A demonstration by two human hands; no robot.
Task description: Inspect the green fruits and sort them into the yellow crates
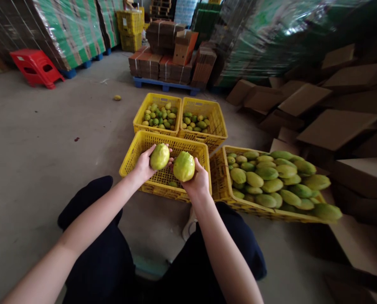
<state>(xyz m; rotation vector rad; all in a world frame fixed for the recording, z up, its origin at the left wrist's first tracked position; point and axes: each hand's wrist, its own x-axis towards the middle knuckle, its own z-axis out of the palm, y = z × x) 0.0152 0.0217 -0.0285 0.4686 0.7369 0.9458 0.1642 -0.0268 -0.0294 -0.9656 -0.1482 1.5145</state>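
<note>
Clock here is read off the front crate (188, 147), 12 pointing away from the person; both hands are out over it, each with a fruit; the left hand (145, 164) has its grip curled round the left fruit (160, 156), thumb on the near side and fingertips showing on the far one; the right hand (198, 180) cups the right fruit (184, 166) from below and the side, thumb along it, fingertips poking out past the other edge, so that grip is closed round it too; the two fruits sit just beside each other with a small gap, the right one looking a bit lumpy and shiny; below them the crate shows mostly bare slatted bottom, with a bit of green fruit (173, 184) low by the 6 o'clock wall; near 12 there's a back crate (163, 100) with lots of smaller yellow and green ones, and at 1 a second crate (216, 117), part filled; at 3 a side crate (219, 175) is heaped above its rim with longer fruit; further out, a red stool (36, 67) at 10, boxes (176, 74) on a blue pallet (166, 86) at 12, and piled cartons (337, 126) between 2 and 3
</note>
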